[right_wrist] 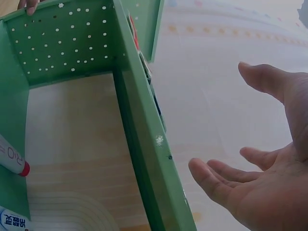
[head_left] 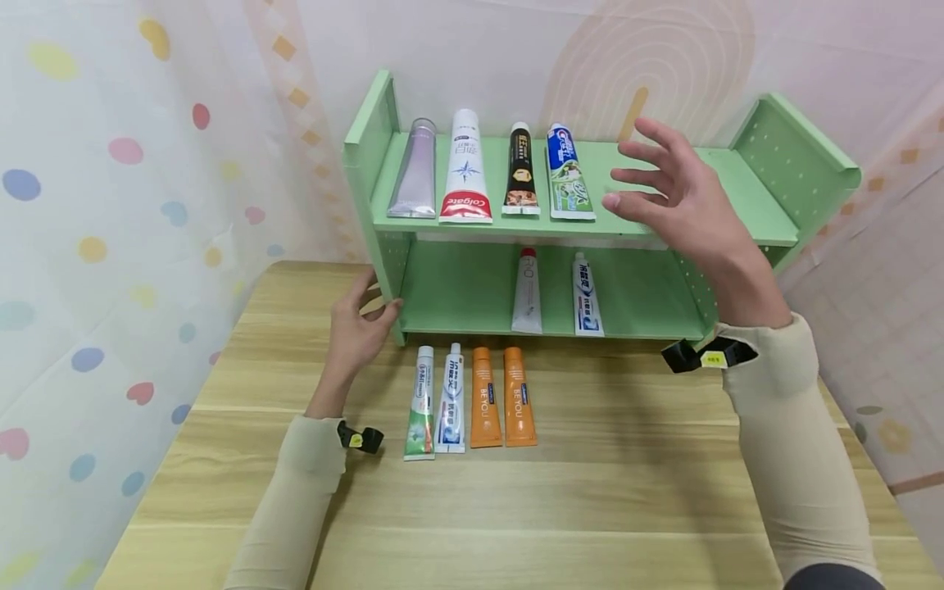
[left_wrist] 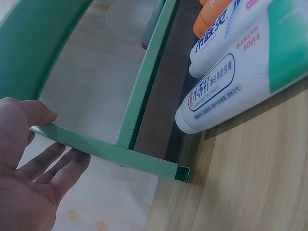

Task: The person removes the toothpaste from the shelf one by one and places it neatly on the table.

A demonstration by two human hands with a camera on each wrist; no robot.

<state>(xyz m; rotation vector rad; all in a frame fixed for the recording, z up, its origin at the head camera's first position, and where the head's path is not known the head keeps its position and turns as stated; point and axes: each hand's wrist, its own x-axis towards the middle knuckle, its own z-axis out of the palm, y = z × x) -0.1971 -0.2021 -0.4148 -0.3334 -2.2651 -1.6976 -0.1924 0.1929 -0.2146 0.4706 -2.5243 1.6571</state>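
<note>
Gripping: left hand (head_left: 359,328) pinches the left side panel (head_left: 374,176) of the green two-tier shelf (head_left: 807,168).
Right hand (head_left: 689,192): fingers spread, just right of the blue-and-green toothpaste tube (head_left: 569,174).
Upper tier (head_left: 737,184): lilac tube (head_left: 416,174), Colgate tube (head_left: 466,170), black tube (head_left: 520,170), then that blue-and-green one.
Lower tier (head_left: 465,287): red-capped tube (head_left: 527,295), white-and-blue tube (head_left: 587,297).
Wooden table (head_left: 590,508): baking soda toothpaste (head_left: 421,406), another white-and-blue tube (head_left: 451,401), two orange BE YOU tubes (head_left: 486,401), before the shelf.
</note>
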